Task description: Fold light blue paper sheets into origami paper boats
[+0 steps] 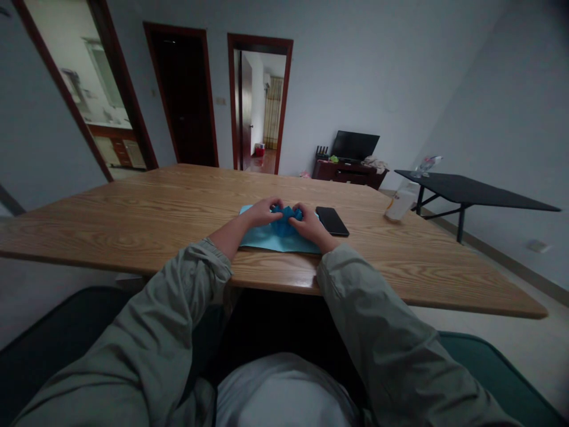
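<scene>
My left hand (264, 212) and my right hand (309, 222) meet at the middle of a wooden table (133, 231), pinching a small folded blue paper shape (283, 220) from both sides. The shape sits on a flat light-blue sheet (275, 242), whose edge passes under my wrists. A black smartphone (332, 221) lies face up just beyond my right hand, next to the sheet. The lower part of the blue shape is visible, but my fingers hide its top.
A translucent plastic bottle (401, 203) stands near the table's right side. Beyond it is a black folding table (471, 190). A dark wooden cabinet (349, 174) holding a monitor (354, 145) stands against the far wall. Dark chair arms flank my body.
</scene>
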`<state>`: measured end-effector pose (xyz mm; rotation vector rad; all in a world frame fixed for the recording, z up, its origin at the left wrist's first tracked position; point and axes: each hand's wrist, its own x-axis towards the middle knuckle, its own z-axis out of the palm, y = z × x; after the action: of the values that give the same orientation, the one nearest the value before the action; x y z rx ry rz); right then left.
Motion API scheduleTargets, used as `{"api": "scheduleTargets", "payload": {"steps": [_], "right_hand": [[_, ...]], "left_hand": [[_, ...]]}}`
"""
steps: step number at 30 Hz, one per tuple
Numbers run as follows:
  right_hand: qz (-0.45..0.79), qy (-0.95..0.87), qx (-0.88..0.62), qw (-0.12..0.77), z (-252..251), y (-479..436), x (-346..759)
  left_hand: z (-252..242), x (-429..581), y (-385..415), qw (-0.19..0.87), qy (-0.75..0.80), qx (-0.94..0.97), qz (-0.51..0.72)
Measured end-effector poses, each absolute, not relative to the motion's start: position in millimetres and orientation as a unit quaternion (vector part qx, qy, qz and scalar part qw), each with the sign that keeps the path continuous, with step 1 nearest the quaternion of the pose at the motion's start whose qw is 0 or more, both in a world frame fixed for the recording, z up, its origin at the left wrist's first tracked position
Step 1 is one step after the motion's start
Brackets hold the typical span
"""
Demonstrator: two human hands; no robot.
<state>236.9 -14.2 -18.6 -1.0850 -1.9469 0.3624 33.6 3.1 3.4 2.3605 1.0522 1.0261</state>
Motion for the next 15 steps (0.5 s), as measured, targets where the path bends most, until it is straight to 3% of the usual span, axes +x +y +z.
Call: {"api": "scheduleTargets", "payload": {"steps": [15], "right_hand": [[0.155,-0.782,-0.500,0.338,-23.9,-8.4,252.2]], "left_hand": [[-4.7,6.3,10.2,0.230,0.431,0.831,0.266]]}}
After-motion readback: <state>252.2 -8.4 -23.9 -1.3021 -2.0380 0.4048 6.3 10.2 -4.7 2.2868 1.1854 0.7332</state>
